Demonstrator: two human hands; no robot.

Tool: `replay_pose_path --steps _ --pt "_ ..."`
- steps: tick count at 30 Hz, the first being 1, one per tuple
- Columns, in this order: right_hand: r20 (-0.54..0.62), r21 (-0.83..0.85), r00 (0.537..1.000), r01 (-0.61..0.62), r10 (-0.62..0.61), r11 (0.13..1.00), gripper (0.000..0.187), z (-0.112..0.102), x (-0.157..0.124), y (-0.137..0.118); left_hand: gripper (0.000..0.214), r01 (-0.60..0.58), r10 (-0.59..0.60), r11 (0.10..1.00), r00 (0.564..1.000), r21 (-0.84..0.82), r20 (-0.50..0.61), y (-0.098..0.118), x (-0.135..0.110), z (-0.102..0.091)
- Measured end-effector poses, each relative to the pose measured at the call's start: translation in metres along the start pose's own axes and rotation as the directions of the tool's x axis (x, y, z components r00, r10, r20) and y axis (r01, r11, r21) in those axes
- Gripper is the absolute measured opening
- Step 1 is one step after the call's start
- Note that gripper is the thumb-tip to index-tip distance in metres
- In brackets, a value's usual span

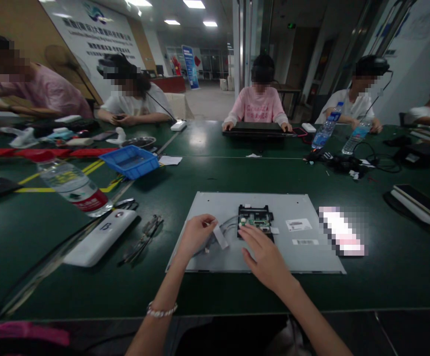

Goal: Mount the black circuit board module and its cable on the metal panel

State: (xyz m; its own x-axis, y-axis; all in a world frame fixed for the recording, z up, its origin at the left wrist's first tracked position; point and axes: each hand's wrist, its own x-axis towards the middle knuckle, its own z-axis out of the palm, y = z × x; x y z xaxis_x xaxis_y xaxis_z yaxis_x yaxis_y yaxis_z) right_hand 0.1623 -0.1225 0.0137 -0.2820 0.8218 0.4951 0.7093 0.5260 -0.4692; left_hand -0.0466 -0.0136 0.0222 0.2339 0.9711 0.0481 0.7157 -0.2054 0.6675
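A grey metal display panel (pixel 274 259) lies flat on the table before me, its back facing up. Near its middle sits a green circuit board in a black frame (pixel 256 213), with thin grey cables (pixel 227 225) running off to the left. My left hand (pixel 199 231) pinches a strip of whitish tape (pixel 220 237) that hangs over the panel beside the cables. Over the lower left edge of the circuit board, my right hand (pixel 264 254) has its fingers stretched out; whether the fingertips touch the board I cannot tell. White labels (pixel 298 225) are stuck on the panel's right part.
Left of the panel lie glasses (pixel 144 240), a white power bank (pixel 103 237), a tilted water bottle (pixel 73 185) and a blue tray (pixel 129 162). A phone with a lit screen (pixel 343 231) borders the panel's right side. Several people sit across the table.
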Motion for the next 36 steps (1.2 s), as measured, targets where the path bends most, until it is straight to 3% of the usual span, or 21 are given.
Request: replay_pose_path --steps 4,9,13,17,21,32,36 --pt "0.148 -0.025 0.982 0.122 -0.117 0.992 0.046 0.015 0.012 -0.013 0.031 0.005 0.001 0.994 0.999 0.113 -0.054 -0.003 -0.005 0.001" --pt "0.215 -0.03 0.963 0.171 -0.161 0.985 0.048 0.03 0.017 -0.014 0.039 -0.128 0.21 0.941 0.947 0.312 -0.244 0.014 -0.027 0.0" --pt "0.246 -0.028 0.956 0.175 -0.162 0.984 0.053 0.039 0.016 -0.009 0.028 -0.194 0.274 0.887 0.951 0.418 -0.141 0.026 -0.043 0.016" --pt "0.257 -0.012 0.952 0.175 -0.166 0.984 0.057 0.042 0.013 -0.008 0.027 -0.146 0.18 0.901 0.983 0.407 -0.045 0.022 -0.047 0.033" --pt "0.26 0.01 0.951 0.169 -0.166 0.986 0.057 0.039 0.012 -0.011 0.026 -0.093 0.116 0.928 0.992 0.361 -0.044 0.011 -0.045 0.037" --pt "0.306 -0.024 0.941 0.161 -0.147 0.987 0.048 0.034 0.011 -0.014 0.037 -0.128 0.138 0.943 0.99 0.306 -0.01 -0.007 -0.038 0.039" --pt "0.288 -0.002 0.942 0.183 -0.174 0.983 0.04 0.016 0.009 -0.013 0.042 -0.158 0.176 0.933 0.984 0.325 -0.027 -0.008 -0.041 0.04"
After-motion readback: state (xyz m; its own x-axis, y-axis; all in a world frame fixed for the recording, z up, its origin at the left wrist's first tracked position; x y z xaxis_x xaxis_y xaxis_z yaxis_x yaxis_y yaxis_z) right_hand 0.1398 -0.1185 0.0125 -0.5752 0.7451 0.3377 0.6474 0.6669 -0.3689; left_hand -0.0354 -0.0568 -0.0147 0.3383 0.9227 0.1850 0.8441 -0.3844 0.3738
